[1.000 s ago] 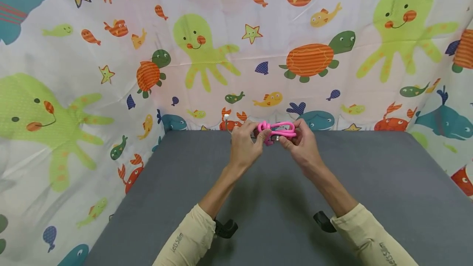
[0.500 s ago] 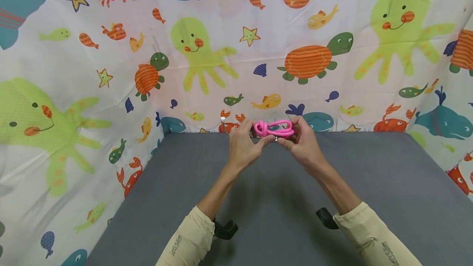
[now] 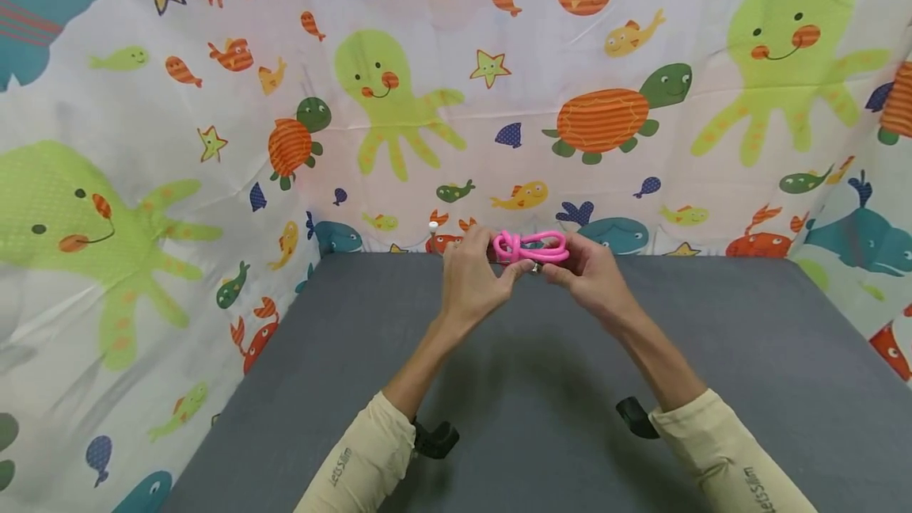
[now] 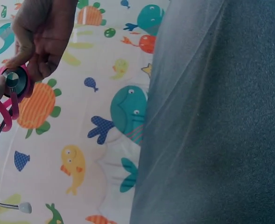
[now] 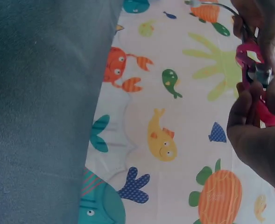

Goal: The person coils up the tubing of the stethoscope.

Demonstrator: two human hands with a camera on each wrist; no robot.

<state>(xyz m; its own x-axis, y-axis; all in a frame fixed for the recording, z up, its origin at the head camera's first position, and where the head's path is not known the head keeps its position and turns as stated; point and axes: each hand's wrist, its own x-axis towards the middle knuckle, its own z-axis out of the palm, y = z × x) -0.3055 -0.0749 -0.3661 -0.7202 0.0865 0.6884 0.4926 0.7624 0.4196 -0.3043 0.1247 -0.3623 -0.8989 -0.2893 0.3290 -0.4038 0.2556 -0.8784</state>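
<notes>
A stethoscope with bright pink tubing, folded and looped into a bundle, is held up above the grey table. My left hand grips its left end, and one white-tipped ear tube sticks out past that hand. My right hand holds the right end, thumb in front near the metal part. The round chest piece shows between both hands in the left wrist view, with a left fingertip on it. A pale eartip hangs below there. In the right wrist view, fingers cover part of the chest piece.
The grey tabletop stretches below both arms. Behind it hangs a white curtain printed with sea animals, which also runs along both sides. A dark wrist mount sits under the left sleeve, another by the right.
The pink bundle has turned slightly, its loops now showing above the thumbs. My right hand has shifted a little to the right, with its fingers further behind the bundle. Both hands keep hold.
</notes>
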